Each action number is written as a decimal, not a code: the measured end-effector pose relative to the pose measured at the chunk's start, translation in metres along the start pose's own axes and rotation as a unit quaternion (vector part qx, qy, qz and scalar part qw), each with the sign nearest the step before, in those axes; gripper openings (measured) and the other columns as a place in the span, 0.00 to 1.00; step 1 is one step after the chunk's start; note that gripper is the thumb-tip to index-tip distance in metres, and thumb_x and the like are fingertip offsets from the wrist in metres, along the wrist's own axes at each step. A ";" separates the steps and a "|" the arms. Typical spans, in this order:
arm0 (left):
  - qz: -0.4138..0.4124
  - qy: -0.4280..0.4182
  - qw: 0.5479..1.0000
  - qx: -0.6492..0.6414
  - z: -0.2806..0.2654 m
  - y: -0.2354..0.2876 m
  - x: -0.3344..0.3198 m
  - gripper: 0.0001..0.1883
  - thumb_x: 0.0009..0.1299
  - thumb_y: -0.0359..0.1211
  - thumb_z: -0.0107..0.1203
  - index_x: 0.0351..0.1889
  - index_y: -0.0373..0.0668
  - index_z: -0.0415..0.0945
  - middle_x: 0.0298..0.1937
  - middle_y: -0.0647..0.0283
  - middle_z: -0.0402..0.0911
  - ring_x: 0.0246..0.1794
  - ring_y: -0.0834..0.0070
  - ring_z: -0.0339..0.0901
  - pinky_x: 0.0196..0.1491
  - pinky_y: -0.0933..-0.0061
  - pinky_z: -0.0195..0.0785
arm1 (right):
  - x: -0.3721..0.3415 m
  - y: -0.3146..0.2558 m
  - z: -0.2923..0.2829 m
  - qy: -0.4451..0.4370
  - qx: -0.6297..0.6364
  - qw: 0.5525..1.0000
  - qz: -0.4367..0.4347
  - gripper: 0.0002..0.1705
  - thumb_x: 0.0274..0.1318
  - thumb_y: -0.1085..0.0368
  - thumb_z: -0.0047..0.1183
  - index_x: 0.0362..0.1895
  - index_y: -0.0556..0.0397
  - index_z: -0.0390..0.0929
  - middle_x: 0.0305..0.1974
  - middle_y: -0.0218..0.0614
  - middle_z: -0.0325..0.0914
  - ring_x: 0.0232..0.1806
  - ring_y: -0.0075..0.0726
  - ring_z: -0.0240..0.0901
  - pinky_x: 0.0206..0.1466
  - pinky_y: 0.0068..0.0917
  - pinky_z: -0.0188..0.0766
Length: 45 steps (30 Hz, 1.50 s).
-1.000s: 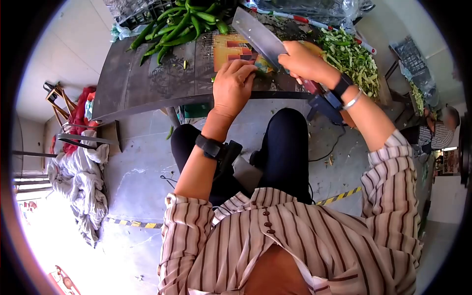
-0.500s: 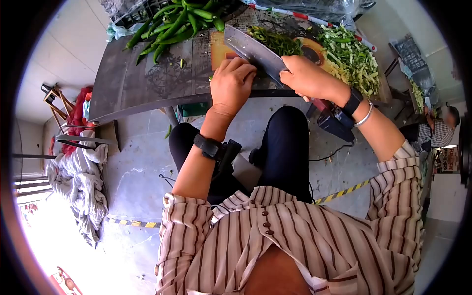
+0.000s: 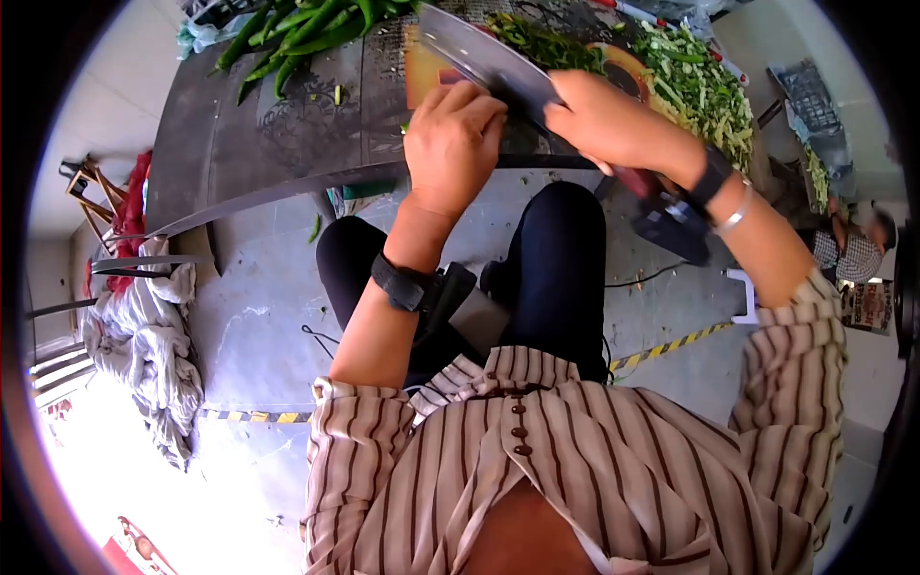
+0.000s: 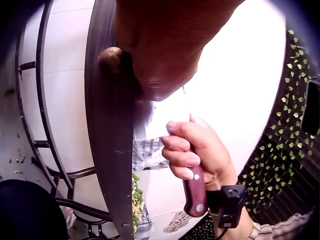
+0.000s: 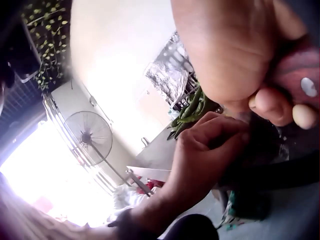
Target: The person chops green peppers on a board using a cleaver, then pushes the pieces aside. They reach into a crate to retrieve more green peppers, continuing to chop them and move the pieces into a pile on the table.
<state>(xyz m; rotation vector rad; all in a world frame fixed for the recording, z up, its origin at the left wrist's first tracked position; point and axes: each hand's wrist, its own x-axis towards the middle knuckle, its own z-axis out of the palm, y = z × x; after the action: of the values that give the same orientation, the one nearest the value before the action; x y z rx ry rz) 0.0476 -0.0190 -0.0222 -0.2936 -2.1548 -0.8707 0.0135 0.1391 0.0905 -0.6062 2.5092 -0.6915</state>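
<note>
My right hand point(image 3: 618, 120) grips a cleaver point(image 3: 484, 53) by its dark red riveted handle point(image 4: 195, 192). The broad blade slants up and left, close beside the curled fingers of my left hand point(image 3: 450, 139). That hand is held low over the near edge of the dark table point(image 3: 220, 129). A bit of green pepper point(image 3: 405, 127) pokes out at its left side; the rest lies hidden under the fingers. Both hands also show in the right wrist view, with the left hand point(image 5: 200, 147) pinching downward.
Whole long green peppers point(image 3: 311, 29) are heaped at the back left. Shredded green pieces point(image 3: 551, 43) lie behind the blade, and a larger pile of chopped pale-green pieces point(image 3: 704, 96) covers the right end. A small green scrap point(image 3: 337, 94) sits mid-table. Another person point(image 3: 853, 249) is at the far right.
The head view has shifted, so the table sits higher in it. The cleaver and right hand have moved a little right of the left hand, which keeps its curled grip.
</note>
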 end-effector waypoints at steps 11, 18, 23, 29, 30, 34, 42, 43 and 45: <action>-0.025 -0.031 0.997 0.062 -0.024 -0.001 0.006 0.11 0.55 0.30 0.62 0.38 0.51 0.83 0.39 0.68 0.80 0.40 0.65 0.74 0.47 0.67 0.67 | 0.014 -0.004 -0.007 -0.015 0.021 1.000 0.010 0.09 0.57 0.68 0.40 0.32 0.63 0.63 0.13 0.37 0.65 0.08 0.31 0.62 0.11 0.30 0.62; -0.032 -0.021 0.999 0.008 -0.026 -0.014 0.001 0.09 0.56 0.31 0.62 0.36 0.48 0.84 0.36 0.68 0.79 0.37 0.66 0.74 0.42 0.68 0.68 | 0.013 -0.006 -0.009 -0.028 0.023 0.999 0.009 0.08 0.58 0.67 0.40 0.33 0.60 0.63 0.12 0.32 0.62 0.07 0.28 0.60 0.10 0.28 0.62; -0.021 -0.002 1.000 -0.014 -0.026 -0.017 -0.002 0.07 0.55 0.30 0.63 0.33 0.43 0.83 0.33 0.67 0.79 0.35 0.65 0.74 0.39 0.69 0.68 | 0.013 -0.016 -0.009 -0.015 -0.020 0.999 0.031 0.07 0.58 0.67 0.40 0.32 0.59 0.62 0.13 0.33 0.63 0.07 0.28 0.61 0.11 0.28 0.63; -0.016 -0.009 1.000 -0.024 -0.024 -0.016 -0.002 0.06 0.56 0.30 0.63 0.31 0.43 0.83 0.31 0.67 0.78 0.33 0.66 0.74 0.38 0.70 0.68 | 0.045 -0.007 -0.003 0.005 0.003 1.000 -0.031 0.07 0.58 0.68 0.40 0.31 0.61 0.62 0.14 0.33 0.63 0.07 0.27 0.60 0.10 0.28 0.61; -0.025 -0.006 0.999 -0.022 -0.024 -0.016 -0.001 0.06 0.56 0.30 0.63 0.31 0.43 0.83 0.31 0.67 0.78 0.33 0.67 0.74 0.38 0.70 0.69 | 0.045 -0.009 -0.006 -0.010 0.018 0.999 -0.026 0.07 0.57 0.68 0.40 0.31 0.61 0.62 0.14 0.33 0.63 0.07 0.26 0.59 0.09 0.27 0.60; -0.015 0.017 1.000 -0.018 -0.022 -0.017 -0.002 0.06 0.56 0.30 0.63 0.32 0.43 0.83 0.32 0.67 0.79 0.34 0.67 0.74 0.39 0.71 0.69 | 0.039 -0.010 -0.006 -0.004 0.059 0.998 -0.025 0.09 0.56 0.68 0.40 0.37 0.63 0.65 0.13 0.30 0.62 0.09 0.23 0.59 0.09 0.25 0.60; -0.009 -0.005 1.000 -0.017 -0.026 -0.019 -0.004 0.07 0.56 0.30 0.63 0.33 0.43 0.83 0.32 0.68 0.78 0.35 0.67 0.73 0.40 0.71 0.68 | 0.009 -0.008 -0.017 0.074 0.055 0.996 -0.011 0.11 0.55 0.65 0.42 0.35 0.62 0.65 0.15 0.29 0.63 0.10 0.22 0.59 0.11 0.25 0.62; -0.009 -0.006 1.000 -0.018 -0.025 -0.019 -0.004 0.07 0.56 0.30 0.63 0.33 0.43 0.83 0.32 0.68 0.78 0.35 0.67 0.73 0.40 0.71 0.68 | 0.001 -0.016 -0.016 0.071 0.042 0.997 -0.006 0.11 0.56 0.64 0.42 0.34 0.62 0.65 0.14 0.29 0.63 0.10 0.22 0.60 0.11 0.25 0.62; -0.019 -0.007 1.000 -0.017 -0.026 -0.018 -0.004 0.07 0.56 0.30 0.63 0.33 0.44 0.84 0.32 0.68 0.78 0.35 0.67 0.73 0.40 0.71 0.68 | -0.002 -0.014 -0.014 0.048 0.031 0.998 -0.001 0.11 0.57 0.65 0.41 0.34 0.63 0.65 0.14 0.32 0.64 0.09 0.25 0.62 0.12 0.27 0.62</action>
<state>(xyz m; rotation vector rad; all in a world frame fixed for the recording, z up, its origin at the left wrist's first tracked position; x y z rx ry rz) 0.0569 -0.0492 -0.0225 -0.2780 -2.1665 -0.9292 0.0116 0.1339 0.1098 -0.5672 2.5643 -0.8144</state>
